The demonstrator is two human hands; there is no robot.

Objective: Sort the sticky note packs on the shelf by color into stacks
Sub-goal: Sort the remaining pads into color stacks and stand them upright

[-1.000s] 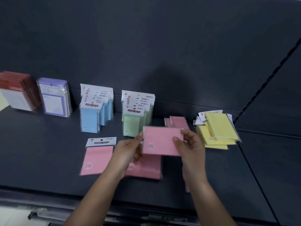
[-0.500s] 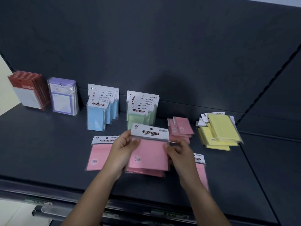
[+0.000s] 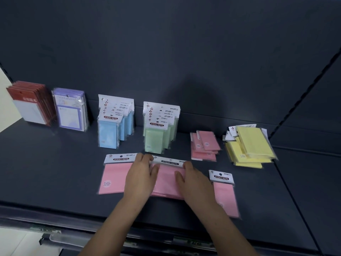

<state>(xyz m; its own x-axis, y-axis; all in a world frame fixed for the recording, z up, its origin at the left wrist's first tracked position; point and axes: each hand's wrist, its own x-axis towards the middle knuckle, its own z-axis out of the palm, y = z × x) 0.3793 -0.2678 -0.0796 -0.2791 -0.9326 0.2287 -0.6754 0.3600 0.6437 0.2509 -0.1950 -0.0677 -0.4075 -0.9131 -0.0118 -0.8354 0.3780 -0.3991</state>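
A pink sticky note pack lies on top of a small pink stack at the front middle of the dark shelf. My left hand rests on its left side, with fingers reaching the white header and the thumb flat on the pink face. On its right side rests my right hand in the same way. Another pink pack lies flat to the left, and a further one to the right. A smaller pink stack sits behind. Blue packs and green packs stand upright in rows, and a yellow pile lies at the right.
Red-edged packs and purple packs stand upright at the far left against the shelf's back wall. The shelf's front edge runs just below my forearms. A seam divides this shelf board from the neighbouring one on the right.
The pink pack that both hands held up has been turned header-up and lowered flat onto the pink stack. The hands now lie on it.
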